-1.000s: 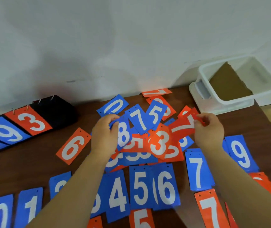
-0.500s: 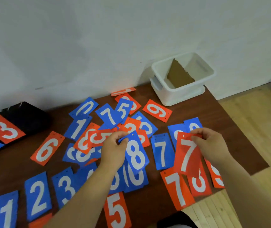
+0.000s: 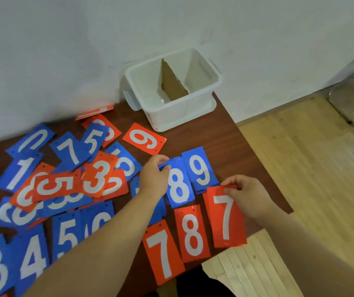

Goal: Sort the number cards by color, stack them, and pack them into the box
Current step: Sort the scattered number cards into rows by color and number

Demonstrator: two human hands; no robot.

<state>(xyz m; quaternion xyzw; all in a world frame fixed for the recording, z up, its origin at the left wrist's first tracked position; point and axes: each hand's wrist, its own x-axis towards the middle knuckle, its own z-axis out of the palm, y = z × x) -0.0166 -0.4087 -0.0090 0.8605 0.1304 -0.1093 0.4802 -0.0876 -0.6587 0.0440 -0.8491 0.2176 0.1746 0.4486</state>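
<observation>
Toward the right end of the tabletop [image 3: 236, 146], our two grips each work one card. Our left grip [image 3: 153, 176] pinches the top corner of the blue 8 [image 3: 178, 189] between thumb and fingers. It holds the card just beside the blue 9 [image 3: 199, 170], edges slightly overlapping, and we judge this is so the blues gather in one spot. Our right grip [image 3: 249, 196] pinches the top edge of a red 7 [image 3: 225, 219], next to the red 8 [image 3: 192, 234] and another red 7 [image 3: 164, 254]. The reds seem to be collecting in this near row, apart from the blues above. Whether the held 7 already lies flat we cannot tell. Gripping by the top edge keeps the numeral readable and should let a card slide onto its neighbours.

Further left, most cards lie in a mixed heap [image 3: 64, 185], red over blue, with a red 9 [image 3: 144, 139] loose near the box. The white box [image 3: 178, 116] stands at the far right corner against the wall. A cardboard divider [image 3: 171, 82] splits it into two compartments, presumably one per colour. We see no cards in what shows of either. We judge sorting to be at an early stage, with no stack squared up yet.
</observation>
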